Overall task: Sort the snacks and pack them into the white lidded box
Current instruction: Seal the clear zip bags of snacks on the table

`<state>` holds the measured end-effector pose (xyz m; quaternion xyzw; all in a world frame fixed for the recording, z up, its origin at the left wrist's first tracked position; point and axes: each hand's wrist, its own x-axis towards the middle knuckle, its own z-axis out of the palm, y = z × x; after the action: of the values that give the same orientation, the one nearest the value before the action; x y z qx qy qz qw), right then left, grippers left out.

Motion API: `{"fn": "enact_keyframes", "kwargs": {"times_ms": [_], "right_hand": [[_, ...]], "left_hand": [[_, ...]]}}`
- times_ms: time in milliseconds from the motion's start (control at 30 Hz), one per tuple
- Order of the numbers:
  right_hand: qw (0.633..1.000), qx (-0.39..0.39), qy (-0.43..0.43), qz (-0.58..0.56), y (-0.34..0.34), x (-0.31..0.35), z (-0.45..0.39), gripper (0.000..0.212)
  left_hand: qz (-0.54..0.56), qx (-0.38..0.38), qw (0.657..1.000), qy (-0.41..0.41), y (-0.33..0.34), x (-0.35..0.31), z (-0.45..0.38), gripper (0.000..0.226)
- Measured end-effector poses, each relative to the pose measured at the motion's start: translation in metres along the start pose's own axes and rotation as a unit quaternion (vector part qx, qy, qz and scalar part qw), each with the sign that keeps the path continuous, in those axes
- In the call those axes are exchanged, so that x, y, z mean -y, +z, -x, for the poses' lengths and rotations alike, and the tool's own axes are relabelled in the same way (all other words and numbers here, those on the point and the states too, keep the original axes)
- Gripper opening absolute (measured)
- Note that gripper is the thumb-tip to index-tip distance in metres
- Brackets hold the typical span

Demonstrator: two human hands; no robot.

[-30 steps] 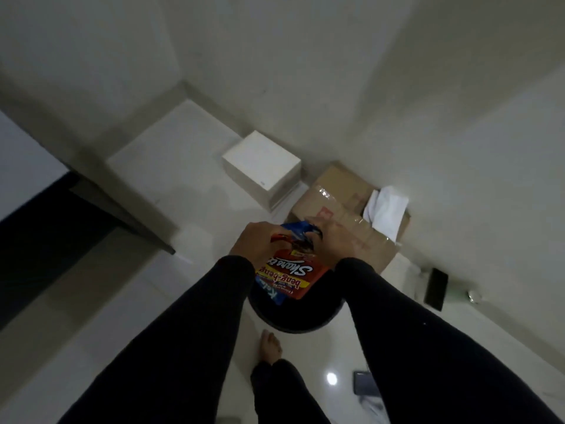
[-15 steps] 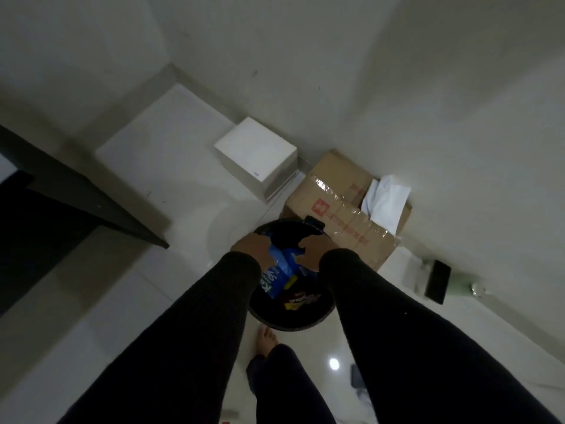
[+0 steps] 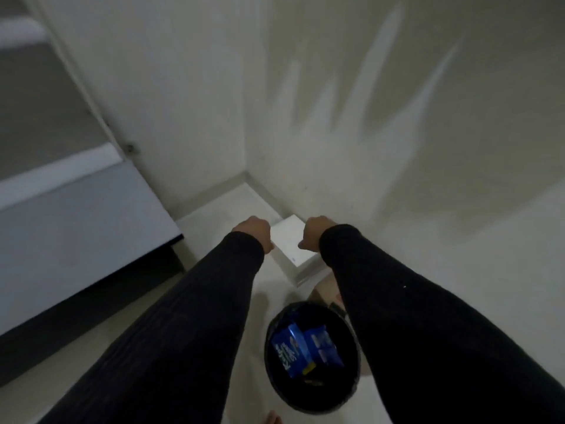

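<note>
The white lidded box [image 3: 289, 244] stands closed on the floor in the corner of the room. My left hand [image 3: 253, 232] curls over its left edge. At the right side of the lid sits my right hand [image 3: 315, 235], thumb lying on the lid. Both sets of fingers are bent down and mostly hidden behind the backs of the hands. Nearer to me, a round black bin [image 3: 312, 402] holds blue snack packs [image 3: 302, 347], with a darker pack underneath. My right sleeve covers the bin's right rim.
A brown cardboard box [image 3: 324, 293] peeks out between the white box and the bin. At the left a grey slab with a dark edge [image 3: 91, 228] juts out over the floor. Walls close in behind and to the right. A bare foot [image 3: 273, 419] shows at the bottom.
Both hands have let go of the snack packs, left the bin and reached forward to the white box. The red pack has dropped into the bin. The view has tilted up.
</note>
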<state>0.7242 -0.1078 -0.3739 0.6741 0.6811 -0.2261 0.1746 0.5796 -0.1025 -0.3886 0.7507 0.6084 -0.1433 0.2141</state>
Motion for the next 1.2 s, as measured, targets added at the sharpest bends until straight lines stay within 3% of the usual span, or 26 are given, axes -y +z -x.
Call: {"fn": "enact_keyframes", "kwargs": {"times_ms": [167,233,300,500,900,1200], "right_hand": [[0.996,-0.067,-0.048,0.024,-0.09,0.065,0.033,0.04],[0.987,-0.121,-0.09,0.053,-0.126,0.126,0.056,0.038],[0.984,-0.129,-0.108,0.055,-0.146,0.148,0.064,0.036],[0.953,-0.17,-0.233,0.089,-0.176,0.311,0.113,0.04],[0.883,-0.156,-0.412,0.162,-0.123,0.574,0.158,0.046],[0.855,-0.107,-0.466,0.199,-0.068,0.704,0.133,0.048]], "left_hand": [[0.031,-0.097,0.993,-0.053,-0.09,0.041,0.049,0.036],[0.038,-0.145,0.984,-0.093,-0.127,0.088,0.093,0.034],[0.046,-0.175,0.978,-0.105,-0.147,0.104,0.107,0.034],[0.053,-0.234,0.946,-0.217,-0.183,0.241,0.217,0.037],[0.105,-0.25,0.872,-0.407,-0.144,0.457,0.378,0.037],[0.162,-0.196,0.845,-0.47,-0.076,0.584,0.397,0.039]]}}
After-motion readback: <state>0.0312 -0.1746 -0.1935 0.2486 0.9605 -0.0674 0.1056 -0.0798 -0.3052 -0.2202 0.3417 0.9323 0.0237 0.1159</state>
